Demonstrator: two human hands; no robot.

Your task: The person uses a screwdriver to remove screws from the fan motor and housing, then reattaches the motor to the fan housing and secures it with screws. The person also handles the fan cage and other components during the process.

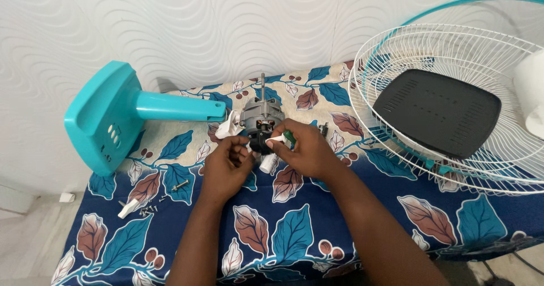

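**A:** Where does the fan motor [261, 122] sit?

**B:** Toward the far edge of the surface [294, 229], roughly midway along it, on the leaf-patterned cloth. Its thin shaft points up and slightly away, toward the wall, so the long axis runs from the person outward. The dark underside faces the hands.

**A:** And the hands?

**B:** Both are just on the near side of the motor, touching or almost touching its lower part. The left hand [226, 167] is curled, fingertips pinched on something small and white at the motor's base; I cannot tell exactly what. The right hand [306, 150] is closed around a green-handled screwdriver [288, 137], its tip aimed left, into the motor's body.

**A:** Which hand is nearer?

**B:** Much the same distance. The right one comes in from the right side at an angle, the left more straight on. The tool lies across the motor's axis, not along it.

**A:** What's around them?

**B:** A white plastic piece [267, 162] lies just below the hands, and a white crumpled part [228, 126] touches the motor's left side. Farther left, the teal fan base [105, 116] lies tipped over, its neck pointing at the motor. Near the left edge there are loose screws [148, 209] and a small white clip [128, 208]. Well apart on the right, the white wire fan guard [453, 54] rests with a black vented cover [437, 111] inside it.
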